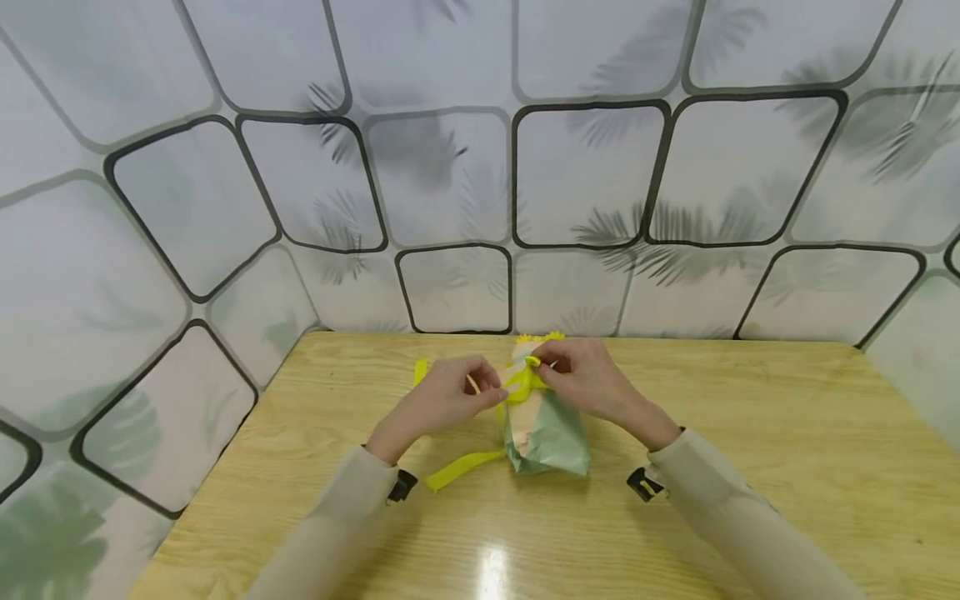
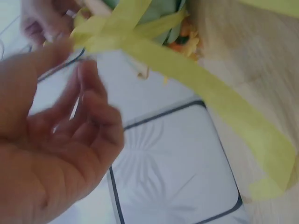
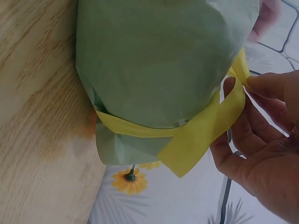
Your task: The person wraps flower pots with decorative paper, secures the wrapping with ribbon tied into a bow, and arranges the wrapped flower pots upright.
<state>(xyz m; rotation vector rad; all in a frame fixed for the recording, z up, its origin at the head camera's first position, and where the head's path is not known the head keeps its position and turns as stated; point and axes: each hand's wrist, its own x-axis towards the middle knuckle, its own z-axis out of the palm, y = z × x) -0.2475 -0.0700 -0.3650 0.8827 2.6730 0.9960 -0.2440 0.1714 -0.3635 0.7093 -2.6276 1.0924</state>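
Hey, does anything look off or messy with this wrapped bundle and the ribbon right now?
Nothing is spilled or torn. The yellow ribbon is untidy: one loose tail trails flat across the wooden table below the left hand, while the right hand pinches a loop at the green paper bundle. The knot looks unfinished, not damaged.

From my feed I see a light wooden table [image 1: 750, 467] with visible grain, a bright glare patch on its near edge; behind it, pale wall panels [image 1: 585, 175] with dark rounded outlines, faint palm-leaf shadows printed across them
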